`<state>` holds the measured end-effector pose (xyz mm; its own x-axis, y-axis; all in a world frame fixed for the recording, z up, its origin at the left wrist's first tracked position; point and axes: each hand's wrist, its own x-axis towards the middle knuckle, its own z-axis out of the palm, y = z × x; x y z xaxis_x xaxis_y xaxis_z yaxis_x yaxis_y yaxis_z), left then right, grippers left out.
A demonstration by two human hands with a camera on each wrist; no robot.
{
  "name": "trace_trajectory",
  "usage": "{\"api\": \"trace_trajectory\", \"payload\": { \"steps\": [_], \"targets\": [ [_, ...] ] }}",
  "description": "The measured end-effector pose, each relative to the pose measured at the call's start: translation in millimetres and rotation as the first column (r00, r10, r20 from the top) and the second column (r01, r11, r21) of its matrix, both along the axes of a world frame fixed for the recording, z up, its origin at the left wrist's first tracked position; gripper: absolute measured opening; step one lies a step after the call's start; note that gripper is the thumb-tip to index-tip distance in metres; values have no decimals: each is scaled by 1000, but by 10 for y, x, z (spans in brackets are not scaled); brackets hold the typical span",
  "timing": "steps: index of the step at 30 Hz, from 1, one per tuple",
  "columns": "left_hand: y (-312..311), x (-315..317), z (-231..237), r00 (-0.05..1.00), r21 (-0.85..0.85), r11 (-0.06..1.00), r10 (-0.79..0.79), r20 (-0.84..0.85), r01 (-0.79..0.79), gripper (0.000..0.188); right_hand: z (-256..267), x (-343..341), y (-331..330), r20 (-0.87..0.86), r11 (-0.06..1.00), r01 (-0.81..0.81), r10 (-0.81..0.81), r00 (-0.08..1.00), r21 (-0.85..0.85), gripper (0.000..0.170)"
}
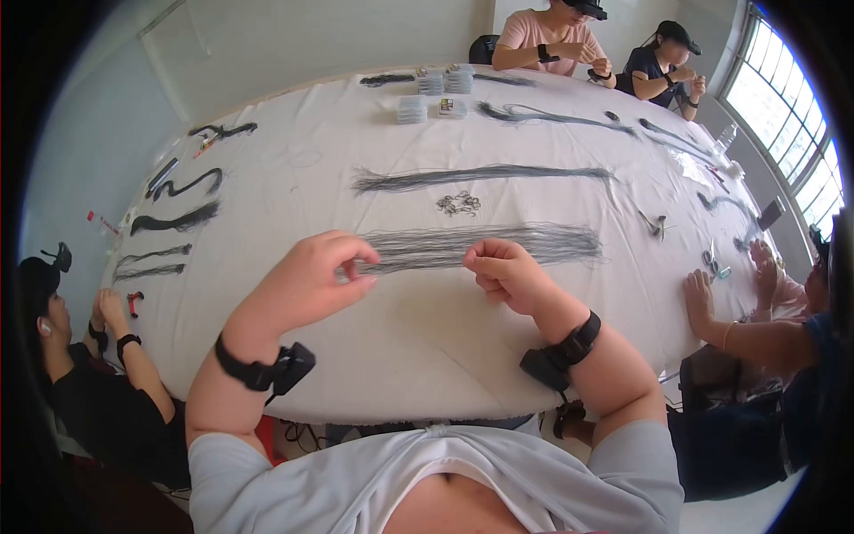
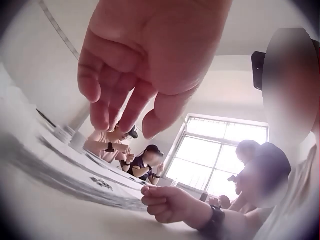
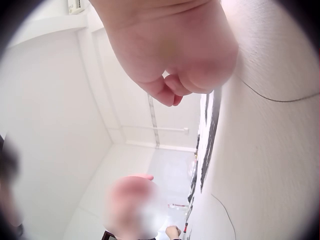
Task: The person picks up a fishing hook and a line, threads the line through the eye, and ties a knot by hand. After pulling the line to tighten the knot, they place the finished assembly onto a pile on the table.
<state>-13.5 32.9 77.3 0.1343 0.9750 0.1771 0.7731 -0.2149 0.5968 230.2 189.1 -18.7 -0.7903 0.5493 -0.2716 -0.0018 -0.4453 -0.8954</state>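
Observation:
In the head view my left hand (image 1: 313, 274) hovers at the left end of a wide spread of thin dark strands (image 1: 480, 245). Its fingers curve loosely, with a gap between thumb and fingertips, and nothing shows between them. Opposite it, at the right part of the spread, my right hand (image 1: 505, 276) has its thumb pressed against the curled index finger. From beside that hand a thin dark strand (image 3: 280, 101) runs out in the right wrist view; the pinched end is hidden by the fingers. Just beyond lies a small pile of knotted dark loops (image 1: 459, 204).
A second long bundle (image 1: 485, 176) lies farther back on the white tablecloth (image 1: 294, 222). Clear plastic boxes (image 1: 412, 110) are stacked at the far side. Scissors (image 1: 710, 257) lie at the right, more bundles (image 1: 173, 216) at the left. Other people sit around the table.

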Motion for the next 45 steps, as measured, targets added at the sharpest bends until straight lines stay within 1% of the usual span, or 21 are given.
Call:
{"api": "trace_trajectory", "payload": {
  "steps": [1, 2, 4, 5, 7, 8, 9, 10, 12, 13, 16, 18, 21, 22, 25, 28, 31, 34, 37, 40, 45],
  "targets": [
    [134, 24, -105, 997, -21, 999, -33, 66, 34, 19, 8, 7, 4, -1, 1000, 14, -14, 1000, 3, 8],
    [235, 36, -261, 978, -54, 998, -10, 207, 22, 17, 15, 11, 6, 0, 1000, 26, -26, 1000, 7, 8],
    [431, 35, -572, 877, -123, 992, 52, 478, 8, 14, 25, 6, -3, 23, 993, 92, -94, 995, 78, 8],
    [488, 40, -687, 820, -137, 991, 79, 566, -1, 13, 33, 2, 0, 36, 986, 121, -126, 991, 114, 8],
    [537, 33, -878, 677, -178, 984, 143, 722, -18, 12, 91, 4, 25, 54, 958, 209, -223, 973, 196, 9],
    [548, 8, -937, 642, -176, 984, 141, 753, -10, 12, 135, -7, 40, 62, 940, 244, -266, 962, 236, 9],
    [546, -19, -989, 606, -174, 985, 141, 783, -4, 12, 208, -36, 71, 69, 907, 242, -282, 957, 344, 10],
    [548, -41, -1023, 569, -171, 985, 141, 810, 0, 12, 319, -112, 71, 123, 828, 243, -348, 929, 505, 12],
    [558, -74, -1024, 476, -221, 973, 166, 864, 60, 13, 323, -246, 285, 139, 615, 148, -393, 909, 774, 14],
    [559, -78, -1017, 428, -243, 965, 181, 886, 95, 13, 374, -339, 362, 180, 553, 114, -450, 875, 825, 14],
    [534, -38, -1023, 405, -266, 944, 169, 899, 196, 13, 448, -528, 480, 266, 381, -21, -606, 750, 925, 16],
    [524, -24, -1062, 517, -190, 970, 87, 851, 151, 13, 226, -574, 608, 279, 289, -101, -682, 676, 952, 16],
    [521, -57, -1096, 731, -33, 997, -33, 681, 75, 14, 32, -480, 696, 279, 233, -169, -615, 737, 958, 18],
    [520, -74, -1103, 802, 23, 998, -63, 594, 61, 15, 3, -450, 717, 306, 256, -184, -609, 732, 949, 18],
    [534, -81, -1113, 771, -31, 998, -28, 636, 62, 15, 51, -446, 701, 374, 338, -203, -588, 717, 919, 17],
    [534, -83, -1123, 792, 24, 999, -42, 609, 35, 15, 44, -454, 699, 381, 316, -232, -579, 721, 920, 16],
    [542, -94, -1143, 773, 21, 999, -43, 632, 38, 15, -2, -426, 748, 377, 291, -251, -559, 738, 923, 17],
    [537, -100, -1125, 779, 14, 999, -44, 626, 45, 15, 12, -449, 718, 435, 344, -280, -563, 703, 896, 18],
    [541, -106, -1128, 798, 18, 999, -49, 601, 48, 15, 2, -456, 735, 474, 341, -332, -564, 676, 879, 18],
    [543, -102, -1121, 803, 23, 999, -51, 594, 47, 14, -13, -460, 733, 430, 326, -288, -564, 705, 900, 19],
    [548, -106, -1135, 797, 38, 998, -67, 600, 56, 14, -76, -453, 771, 407, 310, -270, -587, 700, 912, 20]
  ]
}}
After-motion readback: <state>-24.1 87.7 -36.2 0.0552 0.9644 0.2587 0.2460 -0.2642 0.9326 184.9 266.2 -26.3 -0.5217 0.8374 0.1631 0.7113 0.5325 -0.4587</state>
